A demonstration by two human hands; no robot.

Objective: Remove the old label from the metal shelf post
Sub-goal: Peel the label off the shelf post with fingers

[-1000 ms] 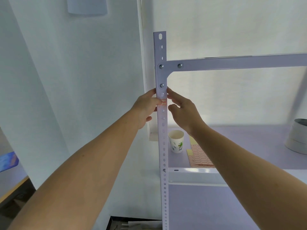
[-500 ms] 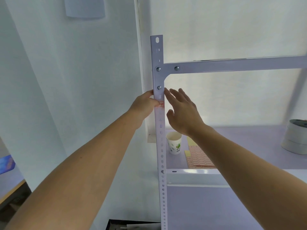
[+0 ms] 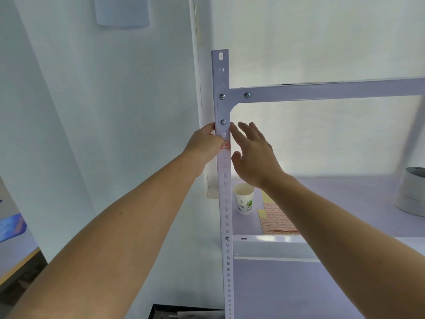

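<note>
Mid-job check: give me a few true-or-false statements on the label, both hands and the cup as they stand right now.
1. The red-printed label is on the shelf post. True.
2. The right hand pinches the label. False: its fingers are spread open beside the post, to the label's right.
3. The left hand holds the post at label height. True.
4. The paper cup lies tipped over. False: it stands upright on the shelf.
</note>
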